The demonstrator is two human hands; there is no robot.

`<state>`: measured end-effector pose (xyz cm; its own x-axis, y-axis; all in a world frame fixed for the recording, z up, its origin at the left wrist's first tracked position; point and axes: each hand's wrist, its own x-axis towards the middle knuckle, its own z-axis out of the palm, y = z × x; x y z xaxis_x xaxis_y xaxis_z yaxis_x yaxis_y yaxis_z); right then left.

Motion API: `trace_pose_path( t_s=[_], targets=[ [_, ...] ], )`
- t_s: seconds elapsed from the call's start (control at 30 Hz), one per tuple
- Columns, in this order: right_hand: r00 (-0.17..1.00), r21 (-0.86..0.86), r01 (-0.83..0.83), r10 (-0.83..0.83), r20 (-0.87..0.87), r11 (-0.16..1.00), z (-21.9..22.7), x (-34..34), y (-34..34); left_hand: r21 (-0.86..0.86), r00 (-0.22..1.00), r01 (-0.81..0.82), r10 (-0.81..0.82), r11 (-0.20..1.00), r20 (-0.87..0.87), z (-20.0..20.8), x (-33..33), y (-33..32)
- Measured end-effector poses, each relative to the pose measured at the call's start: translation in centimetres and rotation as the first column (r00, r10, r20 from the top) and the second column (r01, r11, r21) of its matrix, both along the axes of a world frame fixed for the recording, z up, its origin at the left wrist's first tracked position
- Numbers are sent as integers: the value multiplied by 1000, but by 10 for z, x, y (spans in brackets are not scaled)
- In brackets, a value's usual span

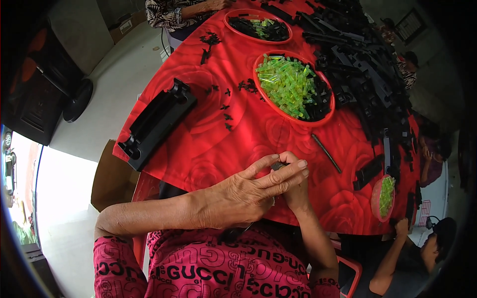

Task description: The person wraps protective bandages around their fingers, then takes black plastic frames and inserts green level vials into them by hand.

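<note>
My left hand (248,191) and my right hand (296,194) meet over the table's near edge. Between their fingers a small dark piece (279,166) shows in part; most of it is covered. The left fingers reach across the right hand and both hands close around the piece. Beyond them on the red cloth lies a thin dark rod (326,154). Farther off stands a red bowl (255,74) with yellow-green clear tubes (285,84) and black parts in it. A long black plastic housing (161,124) rests at the left.
Small black clips (226,107) are scattered mid-table. Another red bowl (227,22) sits at the far side near a person's arm (198,9). Black parts (357,69) are heaped at the right. A pink bowl (376,201) holds more tubes near a co-worker's hand (401,227).
</note>
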<state>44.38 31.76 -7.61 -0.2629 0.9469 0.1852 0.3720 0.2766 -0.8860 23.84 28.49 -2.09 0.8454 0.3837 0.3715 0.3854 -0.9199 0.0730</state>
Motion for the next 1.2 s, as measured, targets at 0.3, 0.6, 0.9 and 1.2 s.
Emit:
trace_pose_path(
  t_s=[0.3, 0.6, 0.9, 1.2],
  targets=[
    [988, -51, -50, 42, -150, 997, -2, 3, -5, -219, 989, -99, 119, 971, 83, -6, -1, -11],
    [989, -25, -47, 43, -141, 999, -1, -4, -9, -404, 986, -29, 92, 914, 139, -8, -6, -11],
    [978, -12, -104, 100, -185, 995, 7, -7, -12, -459, 983, 16, 71, 889, 171, -17, -6, -16],
    [991, -88, -49, 37, -130, 995, 15, -3, -11, -282, 966, -52, 120, 958, 229, -19, -9, -29]
  ],
)
